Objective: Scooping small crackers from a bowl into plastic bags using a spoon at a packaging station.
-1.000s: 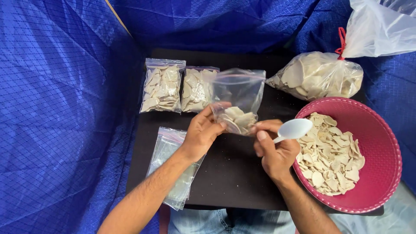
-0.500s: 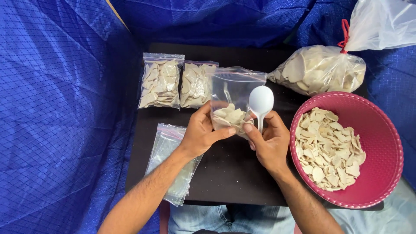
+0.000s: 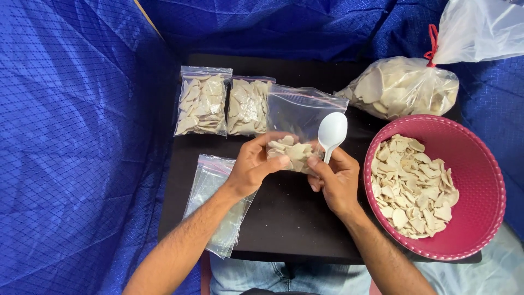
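A clear zip bag (image 3: 301, 112), partly filled with pale flat chips, is held upright over the black table (image 3: 284, 218). My left hand (image 3: 256, 164) grips its lower left side. My right hand (image 3: 337, 180) pinches the bag's lower right and also holds a white plastic spoon (image 3: 332, 131), bowl pointing up. The chips sit in the bag's bottom between my two hands.
Two filled zip bags (image 3: 203, 102) (image 3: 248, 106) lie at the back left. A stack of empty zip bags (image 3: 210, 191) lies under my left forearm. A pink bowl (image 3: 480, 164) of chips stands at the right. A large tied plastic bag (image 3: 404, 87) of chips lies behind it. Blue cloth surrounds the table.
My right hand has swung the spoon from pointing right to pointing up and closed on the bag's lower right. Both hands now hold the bag's bottom.
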